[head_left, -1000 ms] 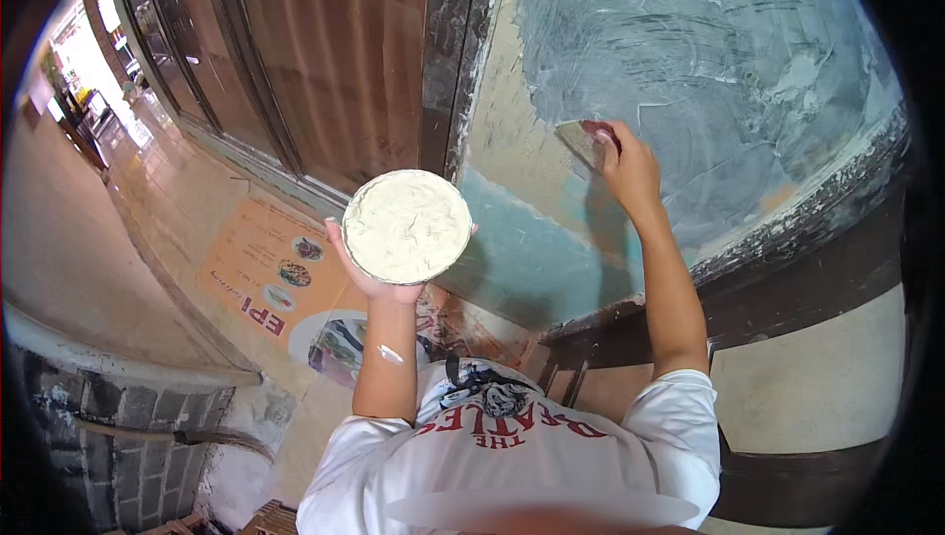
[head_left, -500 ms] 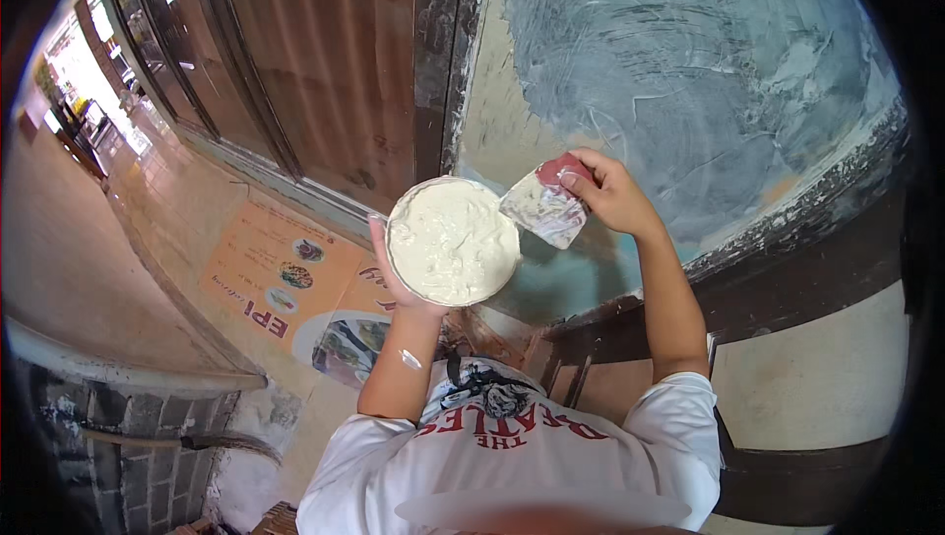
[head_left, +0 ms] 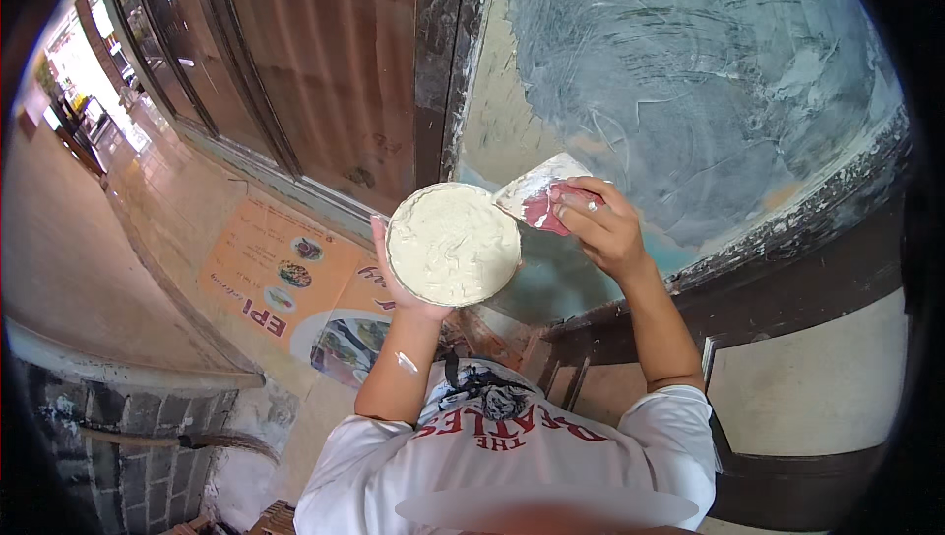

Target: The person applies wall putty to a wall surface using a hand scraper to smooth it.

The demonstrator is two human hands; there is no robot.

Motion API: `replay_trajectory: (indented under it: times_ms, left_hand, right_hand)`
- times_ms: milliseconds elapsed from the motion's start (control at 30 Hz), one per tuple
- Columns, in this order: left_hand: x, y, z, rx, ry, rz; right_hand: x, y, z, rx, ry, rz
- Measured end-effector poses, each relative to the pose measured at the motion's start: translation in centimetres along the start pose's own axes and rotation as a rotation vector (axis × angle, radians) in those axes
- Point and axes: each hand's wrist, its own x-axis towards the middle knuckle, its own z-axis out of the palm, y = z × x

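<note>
My left hand (head_left: 402,289) is wrapped round the side of a round tub (head_left: 391,257) and holds it up in front of me; part of the hand is hidden behind it. Cream-white putty (head_left: 455,243) fills the tub to the rim. In my right hand (head_left: 602,223) is a putty scraper (head_left: 536,184) with a reddish grip and a blade smeared white. The blade's corner is at the tub's upper right rim. A white smear marks my left forearm. Beyond my right hand stands a wall (head_left: 689,72) coated in grey-blue, streaked filler.
A brown curtained glass door (head_left: 315,53) stands ahead on the left. An orange printed banner (head_left: 256,264) lies on the tiled floor (head_left: 187,171). Dark trim (head_left: 787,259) edges the wall at right. A grey block wall (head_left: 138,466) and a hose (head_left: 148,440) are at lower left.
My right hand has moved slightly down and turned the scraper, so its blade now points up and left. The putty's surface looks smoother. My left hand and the tub have hardly moved.
</note>
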Motion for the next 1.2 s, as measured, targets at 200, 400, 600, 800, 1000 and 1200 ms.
replay_trajectory:
  times_ms: [200, 400, 600, 800, 1000, 1200]
  left_hand:
    - [-0.1, 0.3, 0.4, -0.070, -0.126, -0.027]
    - [-0.2, 0.7, 0.9, -0.029, -0.022, 0.021]
    - [-0.1, 0.7, 0.8, 0.036, 0.024, 0.030]
    - [-0.3, 0.9, 0.9, 0.068, -0.041, 0.027]
    - [-0.1, 0.5, 1.3, 0.070, 0.195, 0.121]
    - [-0.2, 0.2, 2.3, 0.165, 0.110, 0.084]
  right_hand:
    - [-0.8, 0.7, -0.2, -0.086, -0.010, -0.024]
    - [0.3, 0.1, -0.9, -0.081, 0.030, -0.021]
    - [0.6, -0.7, 0.1, -0.057, 0.019, -0.043]
    - [0.0, 0.3, 0.1, -0.067, 0.030, -0.007]
    - [0.2, -0.8, 0.6, 0.007, 0.087, -0.016]
    - [-1.4, 1.8, 0.9, -0.057, 0.094, 0.101]
